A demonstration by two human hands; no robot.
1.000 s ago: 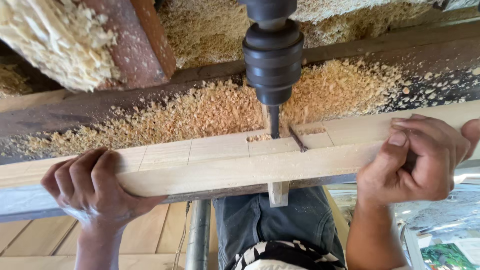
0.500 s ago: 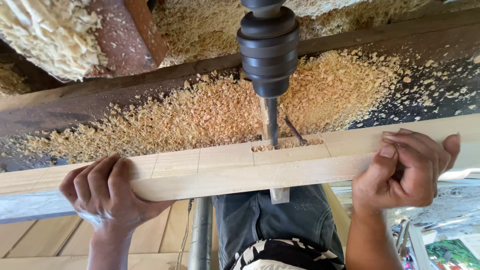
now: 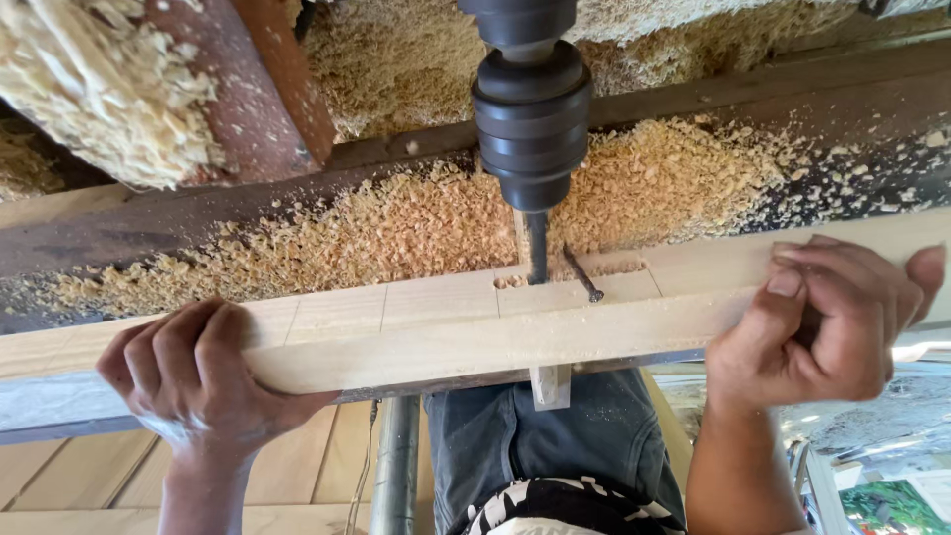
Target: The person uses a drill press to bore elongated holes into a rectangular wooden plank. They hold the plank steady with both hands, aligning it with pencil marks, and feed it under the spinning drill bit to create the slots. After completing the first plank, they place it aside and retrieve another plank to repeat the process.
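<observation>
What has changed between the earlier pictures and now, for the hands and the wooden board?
The left hand slid along the wooden board toward the drill bit, then back out a little. The right hand kept its grip near the board's other end. The chuck stayed above the slot.

Few such things show here. Below the right hand (image 3: 827, 317), in the lowest right corner of the view, lies a flat green printed package (image 3: 887, 505) with darker leafy patterning, only partly in view and too blurred to tell its exact kind. Just beside it, at the frame's edge, sits a pale sheet or label (image 3: 931, 487), whitish and rectangular. Near the left hand (image 3: 193, 381) there are none. No signs or screens show.
</observation>
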